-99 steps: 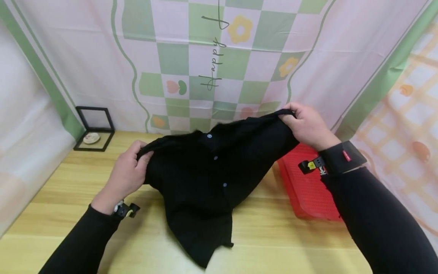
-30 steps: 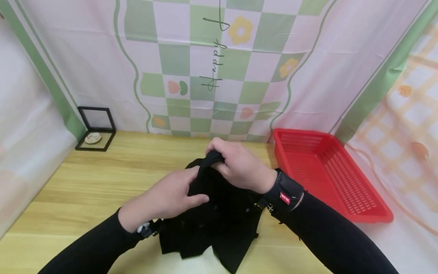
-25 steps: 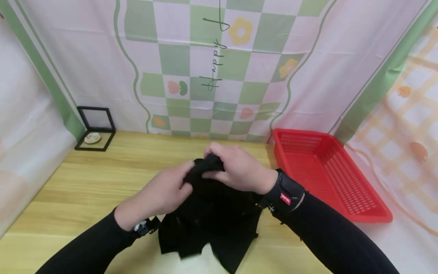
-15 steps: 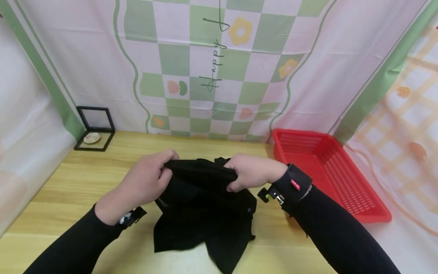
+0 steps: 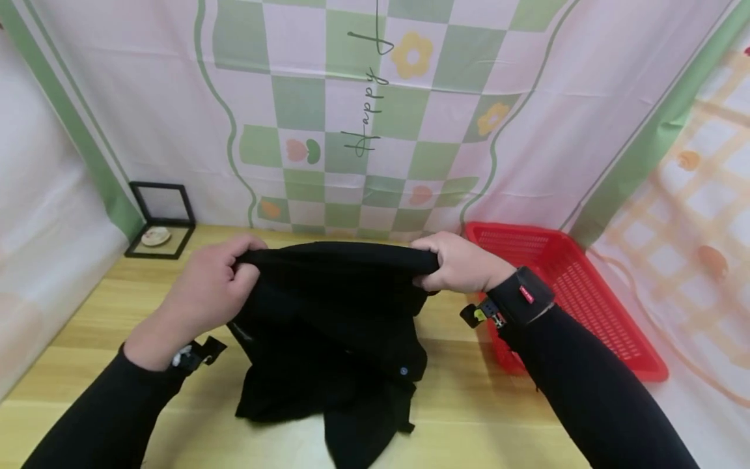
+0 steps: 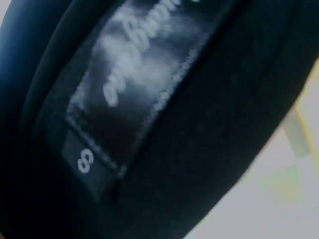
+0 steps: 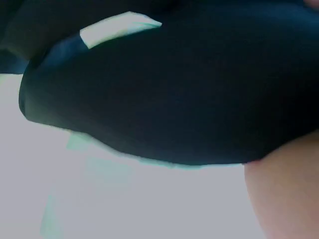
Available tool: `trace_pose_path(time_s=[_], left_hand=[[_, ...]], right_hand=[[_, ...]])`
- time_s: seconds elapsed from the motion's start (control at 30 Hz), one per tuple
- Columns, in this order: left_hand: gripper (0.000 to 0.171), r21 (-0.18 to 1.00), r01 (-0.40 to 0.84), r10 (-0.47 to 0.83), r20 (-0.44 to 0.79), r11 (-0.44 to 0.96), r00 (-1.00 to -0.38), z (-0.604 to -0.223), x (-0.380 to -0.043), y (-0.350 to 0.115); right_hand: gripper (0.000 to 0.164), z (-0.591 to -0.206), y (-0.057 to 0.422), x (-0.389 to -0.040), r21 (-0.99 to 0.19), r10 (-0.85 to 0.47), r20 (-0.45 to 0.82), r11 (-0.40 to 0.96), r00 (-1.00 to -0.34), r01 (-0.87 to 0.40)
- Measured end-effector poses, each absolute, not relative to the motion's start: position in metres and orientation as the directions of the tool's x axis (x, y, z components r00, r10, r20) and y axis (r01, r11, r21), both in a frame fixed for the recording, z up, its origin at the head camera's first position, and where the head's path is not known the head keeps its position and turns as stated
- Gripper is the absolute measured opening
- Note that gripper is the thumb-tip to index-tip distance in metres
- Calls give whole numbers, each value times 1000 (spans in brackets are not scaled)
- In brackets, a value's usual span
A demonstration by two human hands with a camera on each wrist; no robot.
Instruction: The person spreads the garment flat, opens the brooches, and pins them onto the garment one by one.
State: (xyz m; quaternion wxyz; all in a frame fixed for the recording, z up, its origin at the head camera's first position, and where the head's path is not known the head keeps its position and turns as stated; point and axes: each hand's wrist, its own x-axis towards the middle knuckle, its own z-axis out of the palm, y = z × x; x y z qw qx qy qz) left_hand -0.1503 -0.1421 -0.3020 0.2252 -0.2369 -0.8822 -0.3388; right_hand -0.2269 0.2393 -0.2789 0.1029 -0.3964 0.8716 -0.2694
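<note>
A black button-up shirt (image 5: 334,312) hangs between my two hands above the table, its upper edge stretched nearly level. My left hand (image 5: 208,280) grips one end of that edge, thumb toward me. At the other end my right hand (image 5: 459,260) pinches the cloth. One pale button (image 5: 403,371) shows low on the right side, and the lower cloth droops in loose folds. Close up in the left wrist view, a sewn-in label (image 6: 134,74) with a small "S" tag (image 6: 85,160) is visible. Dark cloth (image 7: 174,99) fills much of the right wrist view, with part of the hand at its lower right.
A red perforated basket (image 5: 586,312) stands on the table at the right, partly behind my right forearm. At the back left is a black frame (image 5: 190,218) with a small round object (image 5: 155,236). A printed curtain (image 5: 346,117) closes off the back.
My hands were wide apart on the shirt, came together at its middle, and have since spread again. Over the last half second the upper edge has risen and drawn straighter.
</note>
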Motion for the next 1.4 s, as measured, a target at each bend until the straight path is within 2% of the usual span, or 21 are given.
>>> trace_pose_path(time_s=[0.17, 0.3, 0.43, 0.57, 0.63, 0.7, 0.87, 0.97, 1.03, 1.23, 1.4], left_hand=[[30, 466, 565, 228, 598, 680, -768, -304, -154, -153], [30, 433, 560, 211, 627, 706, -750, -304, -156, -161], [29, 407, 542, 193, 641, 735, -743, -303, -158, -170], [29, 405, 512, 179, 625, 758, -760, -303, -160, -177], [28, 405, 492, 164, 620, 771, -767, -303, -161, -182], [28, 402, 479, 150, 624, 781, -767, -305, -162, -187], [29, 383, 474, 142, 640, 793, -755, -307, -162, -201], [29, 389, 471, 133, 643, 792, -754, -308, -163, -208], [30, 400, 457, 123, 631, 794, -766, -308, -163, -212], [32, 419, 405, 98, 587, 813, -803, -311, -161, -223], [30, 411, 397, 95, 588, 821, -804, -317, -162, -228]], right_hand=[[17, -276, 250, -229, -618, -727, -104, 582, -679, -528], [10, -273, 253, -227, -521, -676, -219, 690, -703, -502], [13, -268, 256, -226, -372, -608, -254, 779, -752, -504], [14, -263, 265, -230, -270, -577, -199, 809, -792, -522], [10, -261, 271, -232, -263, -573, -145, 809, -807, -527], [9, -260, 278, -233, -312, -576, -80, 790, -814, -528], [12, -259, 295, -226, -590, -578, 90, 625, -811, -511], [14, -257, 300, -221, -638, -586, 161, 552, -794, -537], [14, -255, 302, -219, -618, -598, 153, 564, -787, -548], [18, -251, 309, -219, -524, -596, 3, 683, -803, -509], [20, -252, 315, -218, -424, -566, 35, 738, -824, -525]])
